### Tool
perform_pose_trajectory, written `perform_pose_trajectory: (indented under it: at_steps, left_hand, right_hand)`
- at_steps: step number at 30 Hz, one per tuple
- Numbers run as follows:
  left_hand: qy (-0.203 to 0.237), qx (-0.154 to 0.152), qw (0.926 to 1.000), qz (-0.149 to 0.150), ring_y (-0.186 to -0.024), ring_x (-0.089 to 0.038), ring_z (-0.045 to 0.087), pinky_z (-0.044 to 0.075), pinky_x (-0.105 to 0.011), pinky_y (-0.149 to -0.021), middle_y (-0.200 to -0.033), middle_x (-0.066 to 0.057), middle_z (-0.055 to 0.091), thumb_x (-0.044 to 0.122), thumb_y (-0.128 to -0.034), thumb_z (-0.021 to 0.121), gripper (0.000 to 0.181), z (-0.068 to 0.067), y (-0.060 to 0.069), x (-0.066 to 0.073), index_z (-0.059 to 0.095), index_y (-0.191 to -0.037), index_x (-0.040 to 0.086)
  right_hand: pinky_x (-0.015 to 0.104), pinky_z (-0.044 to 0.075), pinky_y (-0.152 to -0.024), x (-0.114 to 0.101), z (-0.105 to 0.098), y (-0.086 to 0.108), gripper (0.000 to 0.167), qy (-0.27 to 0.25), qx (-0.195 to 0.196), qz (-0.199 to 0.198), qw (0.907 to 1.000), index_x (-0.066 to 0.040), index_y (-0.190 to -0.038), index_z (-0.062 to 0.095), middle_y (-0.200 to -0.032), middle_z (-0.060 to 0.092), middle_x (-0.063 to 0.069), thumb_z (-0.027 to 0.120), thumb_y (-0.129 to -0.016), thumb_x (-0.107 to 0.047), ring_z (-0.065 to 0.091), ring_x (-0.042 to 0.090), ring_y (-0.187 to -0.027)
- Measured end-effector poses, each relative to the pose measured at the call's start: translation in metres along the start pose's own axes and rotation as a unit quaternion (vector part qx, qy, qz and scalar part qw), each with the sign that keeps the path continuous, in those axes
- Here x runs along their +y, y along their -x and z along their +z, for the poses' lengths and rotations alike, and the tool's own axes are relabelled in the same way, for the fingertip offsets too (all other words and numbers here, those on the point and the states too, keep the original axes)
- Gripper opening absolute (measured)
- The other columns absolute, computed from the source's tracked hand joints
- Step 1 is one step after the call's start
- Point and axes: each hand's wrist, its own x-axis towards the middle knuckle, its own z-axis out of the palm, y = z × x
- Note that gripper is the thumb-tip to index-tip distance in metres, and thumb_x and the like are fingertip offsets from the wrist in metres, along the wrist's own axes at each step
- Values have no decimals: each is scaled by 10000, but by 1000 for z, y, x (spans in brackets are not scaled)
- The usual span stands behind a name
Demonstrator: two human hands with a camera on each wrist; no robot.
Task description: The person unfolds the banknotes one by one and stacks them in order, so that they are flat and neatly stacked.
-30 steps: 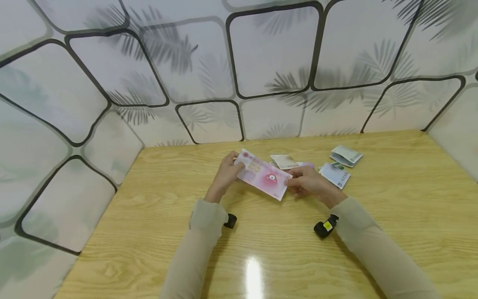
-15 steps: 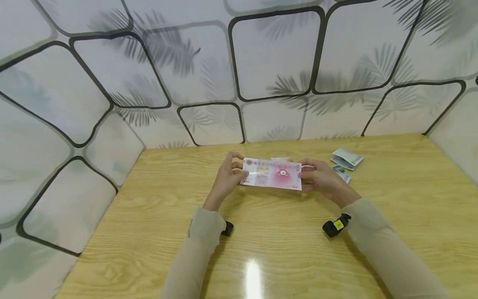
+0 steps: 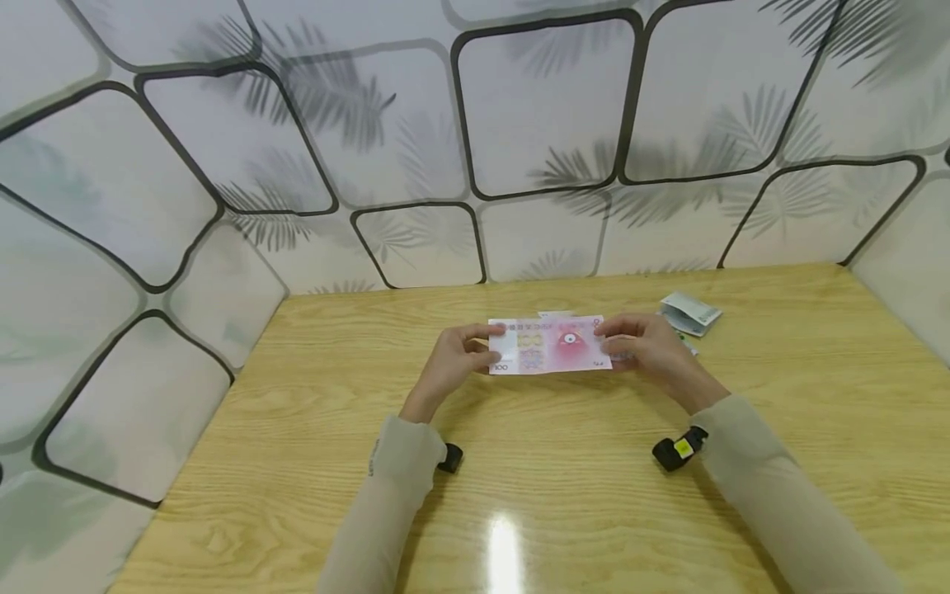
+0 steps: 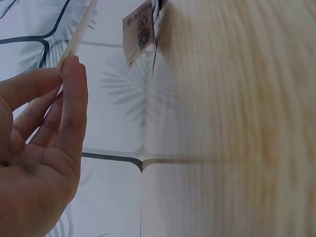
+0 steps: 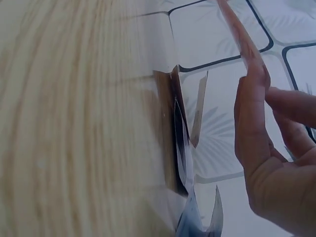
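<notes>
A pink banknote (image 3: 549, 345) is stretched level between both hands above the table, its printed side facing the head view. The left hand (image 3: 458, 361) pinches its left end between thumb and fingers; in the left wrist view that hand (image 4: 49, 128) grips the note (image 4: 79, 32), seen nearly edge-on. At the right end the right hand (image 3: 653, 351) pinches it, and the right wrist view shows this hand (image 5: 271, 133) with the note (image 5: 237, 29) rising from its fingertips. Behind the held note, another note (image 3: 555, 314) is mostly hidden.
A folded greenish note (image 3: 692, 312) lies beyond the right hand, with another note (image 3: 688, 344) partly covered in front of it. Folded notes (image 5: 182, 143) stand up from the wooden table (image 3: 564, 503) in the right wrist view. A patterned wall (image 3: 545, 107) rises behind the table.
The pink note has turned from a slant to nearly level. The right hand has moved right, covering more of the notes behind, and the left hand's fingers have shifted along the note's left end.
</notes>
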Motion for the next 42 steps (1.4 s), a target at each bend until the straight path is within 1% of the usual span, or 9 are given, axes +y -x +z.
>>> perform_pose_trajectory:
  at_steps: [3, 6, 15, 18, 23, 28, 32, 36, 42]
  left_hand:
    - [-13, -100, 9999, -37, -899, -187, 633, 604, -343, -768, -1330, -148, 612, -78, -925, 672, 406, -1, 2, 0, 646, -1326, -18]
    - [-28, -207, 9998, -24, -918, -205, 628, 606, -373, -777, -1341, -167, 588, -91, -913, 672, 430, -3, 4, 1, 639, -1336, -20]
    - [-177, -363, 9991, -88, -914, -216, 649, 615, -377, -769, -1223, -180, 634, -89, -905, 683, 407, -5, 9, -1, 652, -1307, -34]
    - [-164, -449, 9986, -218, -891, -207, 656, 618, -385, -765, -1168, -195, 665, -90, -904, 685, 408, -5, 12, -1, 647, -1307, -40]
    - [-155, -614, 9973, -368, -890, -194, 661, 619, -369, -783, -1215, -214, 645, -108, -900, 679, 417, -5, 15, -2, 632, -1311, -60]
    - [-269, -801, 9950, -527, -842, -184, 672, 617, -354, -788, -1102, -211, 683, -106, -887, 686, 412, -4, 17, -2, 632, -1295, -79]
    - [-363, -938, 9926, -688, -809, -180, 657, 612, -326, -765, -1007, -169, 666, -127, -853, 698, 430, -4, 17, -1, 637, -1277, -90]
    - [-629, -1009, 9897, -801, -820, -168, 624, 580, -262, -727, -1008, -132, 641, -141, -829, 717, 434, -5, 16, 0, 660, -1255, -79]
    - [-1039, -1167, 9847, -774, -809, -156, 577, 509, -222, -704, -1015, -114, 639, -128, -822, 735, 424, -4, 15, 0, 678, -1237, -66]
  right_hand:
    - [298, 616, -725, 1, -1, 1, 274, 420, -164, -83, 9989, 99, -1223, 653, -1072, 621, 4, 612, -952, 89, 625, 93, -778]
    - [288, 607, -733, 2, -1, 2, 405, 743, -205, -137, 9969, 170, -1321, 549, -1063, 638, 8, 635, -936, 74, 620, 88, -790]
    - [274, 589, -706, 5, -2, 7, 425, 1002, -372, -289, 9938, 182, -1311, 552, -1008, 653, 54, 662, -917, 65, 616, 85, -767]
    - [273, 586, -699, 7, -2, 8, 436, 1064, -448, -298, 9929, 193, -1305, 547, -1070, 657, 85, 674, -906, 71, 620, 71, -782]
    - [276, 591, -736, 9, -1, 10, 438, 1292, -615, -206, 9895, 190, -1301, 549, -1258, 582, 253, 677, -897, 77, 620, 77, -842]
    - [283, 599, -756, 10, 1, 11, 431, 1480, -783, -98, 9858, 200, -1282, 559, -1277, 527, 301, 682, -884, 88, 607, 106, -876]
    - [270, 594, -730, 10, 2, 11, 425, 1529, -1024, -48, 9829, 220, -1241, 564, -1063, 558, 187, 693, -856, 95, 581, 117, -841]
    - [226, 550, -640, 8, 3, 11, 417, 1636, -1293, -80, 9780, 240, -1188, 568, -804, 549, 53, 699, -811, 117, 530, 98, -707]
    - [208, 510, -591, 9, 3, 10, 432, 1799, -1531, 0, 9717, 244, -1188, 560, -701, 550, 18, 692, -796, 122, 517, 79, -635]
